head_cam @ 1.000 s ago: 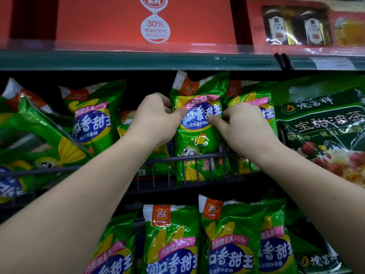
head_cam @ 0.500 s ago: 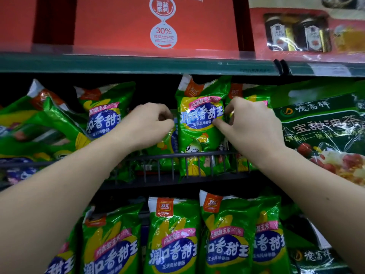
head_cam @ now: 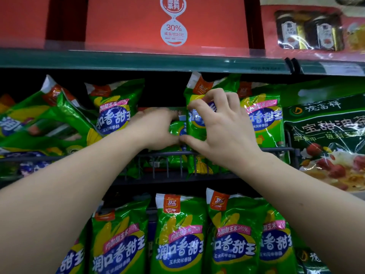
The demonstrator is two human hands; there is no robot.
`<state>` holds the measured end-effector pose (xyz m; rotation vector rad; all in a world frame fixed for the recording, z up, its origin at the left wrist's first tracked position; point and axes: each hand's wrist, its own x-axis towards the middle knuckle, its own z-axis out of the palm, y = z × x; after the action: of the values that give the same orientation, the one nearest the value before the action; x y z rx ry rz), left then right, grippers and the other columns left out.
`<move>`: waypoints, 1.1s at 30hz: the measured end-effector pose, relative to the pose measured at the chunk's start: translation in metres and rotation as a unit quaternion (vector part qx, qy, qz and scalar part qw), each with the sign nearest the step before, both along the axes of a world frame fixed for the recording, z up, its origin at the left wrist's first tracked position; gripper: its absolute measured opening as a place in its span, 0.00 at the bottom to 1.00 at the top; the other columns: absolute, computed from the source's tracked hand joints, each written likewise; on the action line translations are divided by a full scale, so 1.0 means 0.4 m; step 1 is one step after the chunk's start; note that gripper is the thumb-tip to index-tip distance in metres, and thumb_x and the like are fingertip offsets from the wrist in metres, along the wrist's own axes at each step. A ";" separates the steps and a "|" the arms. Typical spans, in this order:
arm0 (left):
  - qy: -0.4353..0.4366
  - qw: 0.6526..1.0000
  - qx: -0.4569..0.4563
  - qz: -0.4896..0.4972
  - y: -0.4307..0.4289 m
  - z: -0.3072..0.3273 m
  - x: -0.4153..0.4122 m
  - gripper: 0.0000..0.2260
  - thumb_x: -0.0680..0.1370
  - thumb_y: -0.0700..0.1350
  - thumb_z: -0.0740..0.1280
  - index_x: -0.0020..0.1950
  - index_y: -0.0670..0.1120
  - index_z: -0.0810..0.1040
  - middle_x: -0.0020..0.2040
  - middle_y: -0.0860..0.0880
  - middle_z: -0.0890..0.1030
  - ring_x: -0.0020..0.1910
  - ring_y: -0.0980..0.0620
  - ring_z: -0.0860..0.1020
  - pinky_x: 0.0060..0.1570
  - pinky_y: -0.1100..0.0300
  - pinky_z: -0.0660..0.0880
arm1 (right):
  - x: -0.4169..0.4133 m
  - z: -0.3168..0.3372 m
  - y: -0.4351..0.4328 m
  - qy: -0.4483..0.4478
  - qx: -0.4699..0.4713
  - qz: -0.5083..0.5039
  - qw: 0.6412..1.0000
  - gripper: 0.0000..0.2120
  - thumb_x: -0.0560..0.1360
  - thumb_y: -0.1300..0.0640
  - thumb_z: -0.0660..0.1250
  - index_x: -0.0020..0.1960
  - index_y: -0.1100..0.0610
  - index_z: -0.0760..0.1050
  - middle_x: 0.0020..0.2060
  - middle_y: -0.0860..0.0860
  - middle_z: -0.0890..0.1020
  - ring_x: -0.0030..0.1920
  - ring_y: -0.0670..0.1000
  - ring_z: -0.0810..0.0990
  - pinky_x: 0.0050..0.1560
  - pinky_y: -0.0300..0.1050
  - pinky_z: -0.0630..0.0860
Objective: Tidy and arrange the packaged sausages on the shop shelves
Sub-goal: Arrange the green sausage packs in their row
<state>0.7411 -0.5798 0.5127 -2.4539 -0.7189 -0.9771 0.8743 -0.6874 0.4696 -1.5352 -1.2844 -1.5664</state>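
Observation:
Green sausage packs with blue labels fill the middle shelf. My right hand (head_cam: 223,133) grips one upright pack (head_cam: 197,124), with the fingers curled over its front and the thumb under its left edge. My left hand (head_cam: 154,131) reaches into the gap beside it. There, fingers on top and thumb below, it holds a lower pack (head_cam: 175,128) that sits further back. This hand is blurred. Another upright pack (head_cam: 116,109) stands to the left and one (head_cam: 262,117) to the right. Several packs (head_cam: 49,123) lie tipped over at the far left.
A wire rail (head_cam: 167,155) fronts the middle shelf. Below it stands a row of the same green packs (head_cam: 177,238). A large dark green bag (head_cam: 325,135) stands at the right. Red boxes (head_cam: 138,22) sit on the green shelf edge (head_cam: 118,60) above.
My left hand has moved right into the gap and closed on the lower pack. My right hand has shifted left, from the pack's right side onto its front and left edge.

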 end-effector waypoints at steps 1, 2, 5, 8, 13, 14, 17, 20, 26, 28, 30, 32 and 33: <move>0.003 1.000 -0.004 -0.006 0.002 0.003 -0.001 0.30 0.73 0.61 0.69 0.73 0.56 0.69 0.68 0.47 0.75 0.66 0.43 0.74 0.61 0.47 0.75 | -0.005 0.000 0.004 0.008 -0.001 -0.010 1.000 0.31 0.67 0.30 0.68 0.63 0.46 0.71 0.59 0.51 0.70 0.61 0.57 0.67 0.53 0.54 0.72; 0.006 1.000 -0.006 -0.010 0.005 0.005 -0.002 0.30 0.73 0.61 0.69 0.73 0.57 0.69 0.68 0.48 0.76 0.65 0.43 0.74 0.59 0.47 0.76 | -0.009 0.000 0.006 0.016 -0.002 -0.016 1.000 0.31 0.67 0.30 0.68 0.64 0.45 0.70 0.59 0.51 0.69 0.61 0.57 0.66 0.53 0.54 0.71; 0.007 1.000 -0.001 -0.004 0.003 0.006 -0.005 0.28 0.74 0.62 0.68 0.73 0.56 0.69 0.66 0.49 0.77 0.62 0.45 0.76 0.56 0.48 0.77 | -0.015 0.002 0.009 0.039 -0.006 -0.011 0.999 0.30 0.67 0.31 0.68 0.64 0.43 0.67 0.60 0.50 0.67 0.62 0.56 0.64 0.54 0.55 0.71; 0.005 1.000 0.009 0.007 -0.001 0.002 -0.006 0.26 0.75 0.63 0.66 0.71 0.57 0.70 0.64 0.51 0.77 0.62 0.45 0.76 0.52 0.50 0.75 | -0.012 0.001 0.008 0.055 -0.015 0.001 0.998 0.29 0.68 0.33 0.68 0.64 0.42 0.66 0.61 0.49 0.66 0.63 0.55 0.63 0.53 0.56 0.72; -0.025 1.000 0.019 -0.001 -0.006 -0.015 -0.017 0.23 0.75 0.65 0.64 0.69 0.61 0.70 0.65 0.51 0.76 0.63 0.45 0.75 0.50 0.51 0.72 | -0.007 -0.009 0.011 0.073 -0.003 0.012 0.997 0.28 0.68 0.33 0.68 0.64 0.41 0.66 0.62 0.48 0.65 0.65 0.55 0.62 0.52 0.57 0.74; -0.033 0.999 0.022 0.000 -0.006 -0.019 -0.018 0.23 0.75 0.66 0.64 0.68 0.62 0.70 0.64 0.51 0.77 0.62 0.45 0.76 0.48 0.52 0.72 | -0.005 -0.009 0.010 0.076 -0.003 0.011 0.997 0.28 0.69 0.33 0.67 0.64 0.41 0.65 0.62 0.47 0.64 0.65 0.55 0.62 0.52 0.57 0.74; -0.056 0.998 0.035 0.015 -0.004 -0.026 -0.014 0.23 0.75 0.68 0.63 0.68 0.61 0.71 0.60 0.49 0.80 0.58 0.44 0.78 0.44 0.54 0.71 | 0.001 -0.009 0.007 0.087 0.001 0.009 0.996 0.28 0.69 0.32 0.66 0.64 0.41 0.65 0.62 0.47 0.64 0.65 0.55 0.61 0.52 0.57 0.73; -0.086 0.995 0.037 0.033 -0.002 -0.031 -0.013 0.25 0.76 0.67 0.63 0.69 0.57 0.72 0.60 0.47 0.80 0.57 0.42 0.78 0.44 0.54 0.70 | 0.001 -0.011 0.010 0.089 0.011 0.005 0.996 0.27 0.69 0.32 0.66 0.64 0.41 0.65 0.63 0.47 0.65 0.65 0.55 0.62 0.51 0.58 0.73; -0.177 0.983 0.018 0.048 -0.006 -0.040 -0.011 0.24 0.79 0.63 0.61 0.67 0.47 0.71 0.58 0.43 0.79 0.56 0.39 0.78 0.42 0.52 0.68 | 0.000 -0.017 0.015 0.093 0.022 -0.001 0.995 0.27 0.70 0.34 0.67 0.64 0.41 0.66 0.63 0.48 0.65 0.66 0.56 0.62 0.50 0.57 0.73; -0.194 0.980 0.006 0.047 -0.006 -0.042 -0.008 0.24 0.80 0.63 0.60 0.66 0.46 0.72 0.58 0.43 0.79 0.56 0.38 0.78 0.42 0.52 0.68 | -0.001 -0.018 0.015 0.094 0.025 -0.001 0.995 0.27 0.70 0.34 0.67 0.64 0.42 0.66 0.63 0.48 0.66 0.66 0.56 0.63 0.50 0.58 0.74; -0.213 0.976 -0.007 0.045 -0.006 -0.043 -0.006 0.23 0.80 0.62 0.60 0.62 0.44 0.72 0.57 0.42 0.79 0.55 0.38 0.78 0.43 0.52 0.68 | -0.003 -0.018 0.014 0.096 0.028 -0.001 0.995 0.27 0.69 0.34 0.67 0.64 0.41 0.66 0.62 0.48 0.66 0.65 0.56 0.63 0.50 0.58 0.74; -0.235 0.971 -0.032 0.039 -0.004 -0.042 -0.007 0.20 0.81 0.61 0.59 0.55 0.43 0.70 0.54 0.41 0.79 0.53 0.38 0.78 0.42 0.52 0.68 | -0.004 -0.019 0.014 0.099 0.028 -0.004 0.995 0.26 0.70 0.34 0.66 0.64 0.41 0.65 0.62 0.48 0.66 0.65 0.56 0.63 0.50 0.58 0.74; -0.246 0.967 -0.049 0.033 -0.003 -0.041 -0.008 0.20 0.81 0.61 0.59 0.53 0.44 0.69 0.53 0.41 0.79 0.53 0.38 0.78 0.42 0.52 0.67 | -0.004 -0.020 0.014 0.100 0.029 -0.007 0.995 0.26 0.70 0.34 0.66 0.64 0.41 0.65 0.62 0.48 0.66 0.65 0.56 0.63 0.50 0.57 0.74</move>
<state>0.7381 -0.5809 0.4961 -2.2615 -1.0188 -1.5819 0.8728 -0.6818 0.4617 -1.6209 -1.1105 -1.4064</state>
